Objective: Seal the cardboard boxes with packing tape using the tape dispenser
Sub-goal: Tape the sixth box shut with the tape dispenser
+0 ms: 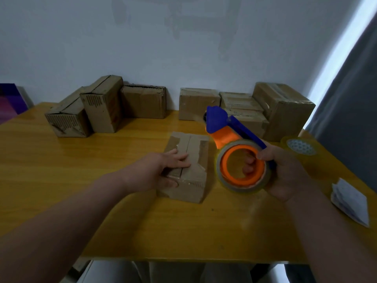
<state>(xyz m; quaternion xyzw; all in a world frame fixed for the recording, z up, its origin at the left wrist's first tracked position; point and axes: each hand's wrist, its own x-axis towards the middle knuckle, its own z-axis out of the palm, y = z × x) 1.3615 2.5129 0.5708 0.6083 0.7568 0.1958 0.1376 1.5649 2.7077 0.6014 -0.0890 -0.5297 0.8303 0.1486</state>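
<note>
– What's at the far left of the desk (61, 170)?
– Three worn boxes (102, 107), bunched against the wall (183, 48). Nearer, the left hand (163, 170) lies flat, fingers straight, on top of the small box (191, 180) in the middle, whose flaps meet along a seam.
– And the tape dispenser (230, 135)?
– Held up just right of that box, nose toward the wall. The right hand (285, 172) grips its handle. It hides part of the back-right boxes (285, 111). A spare tape roll (299, 147) and folded paper (350, 201) lie further right.
</note>
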